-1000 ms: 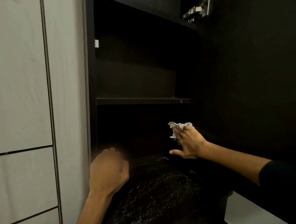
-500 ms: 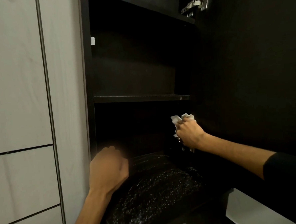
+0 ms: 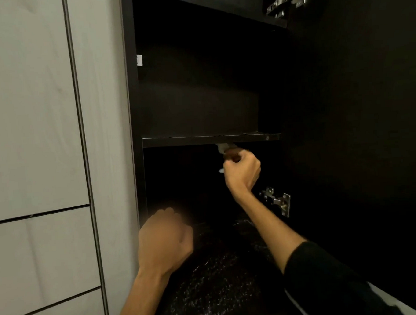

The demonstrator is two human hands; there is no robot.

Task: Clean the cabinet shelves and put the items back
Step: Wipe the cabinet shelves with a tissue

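A tall dark cabinet stands open with bare shelves; its middle shelf [image 3: 210,139] runs across the centre. My right hand [image 3: 242,171] is raised inside the lower compartment, just under that shelf, gripping a crumpled white tissue [image 3: 222,148] whose top touches the shelf's underside. My left hand [image 3: 164,240] is a fist at the cabinet's lower left edge, over the black speckled counter [image 3: 209,279]; its fingers are curled and I cannot see anything in them.
The open cabinet door [image 3: 358,123] fills the right side, with metal hinges [image 3: 276,200] low down and near the top [image 3: 287,0]. Pale tiled wall [image 3: 30,143] lies to the left. A white surface edge shows at bottom right.
My right hand has risen from the right wall of the lower compartment and moved left, up under the middle shelf, still holding the tissue. My left hand has stayed put.
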